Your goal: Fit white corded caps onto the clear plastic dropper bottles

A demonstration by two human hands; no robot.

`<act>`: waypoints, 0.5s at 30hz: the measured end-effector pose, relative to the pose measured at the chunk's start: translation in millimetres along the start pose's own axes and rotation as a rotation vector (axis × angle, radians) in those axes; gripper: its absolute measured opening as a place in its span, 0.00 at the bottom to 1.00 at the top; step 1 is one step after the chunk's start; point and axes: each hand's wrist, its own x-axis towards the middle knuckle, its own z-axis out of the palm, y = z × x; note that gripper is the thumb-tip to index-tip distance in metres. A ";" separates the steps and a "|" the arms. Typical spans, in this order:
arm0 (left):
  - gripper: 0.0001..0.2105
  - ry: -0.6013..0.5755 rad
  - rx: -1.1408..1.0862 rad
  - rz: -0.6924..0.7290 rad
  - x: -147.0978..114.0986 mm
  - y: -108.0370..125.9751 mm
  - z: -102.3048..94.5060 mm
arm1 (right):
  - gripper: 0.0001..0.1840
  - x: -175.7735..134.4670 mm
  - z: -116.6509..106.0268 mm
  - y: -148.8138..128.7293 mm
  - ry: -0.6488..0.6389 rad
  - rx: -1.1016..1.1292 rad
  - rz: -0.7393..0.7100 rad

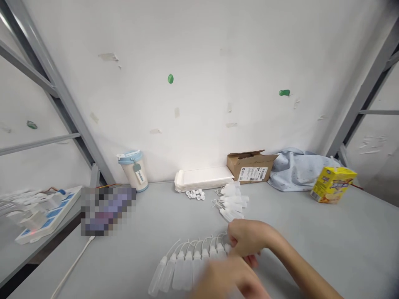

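Note:
A row of translucent squeeze bottles with thin bent tubes on their white tops lies on the grey table, in front of me. At the right end of this row my right hand has its fingers curled inward. Whatever they grip, if anything, is hidden behind the hand. Nearer to me, my left hand is smeared by motion and covers the lower parts of some bottles; its fingers cannot be made out. Just beyond my right hand lies a loose pile of similar bottles. Several small white caps are grouped left of that pile.
Along the wall stand a tumbler, a stack of flat white packages, an open cardboard box, a light blue cloth and a yellow carton. A power strip and a cable lie left.

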 end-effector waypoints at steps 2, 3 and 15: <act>0.13 0.099 0.096 -0.059 35.3 -20.5 -31.3 | 0.16 3.9 0.9 1.6 -0.016 -0.002 0.020; 0.13 0.181 0.278 -0.140 52.4 -31.9 -45.7 | 0.16 4.9 0.6 2.8 -0.028 -0.003 0.027; 0.07 0.017 0.719 -0.047 127.3 -83.1 -82.0 | 0.07 -6.5 -19.4 18.2 0.218 0.228 -0.180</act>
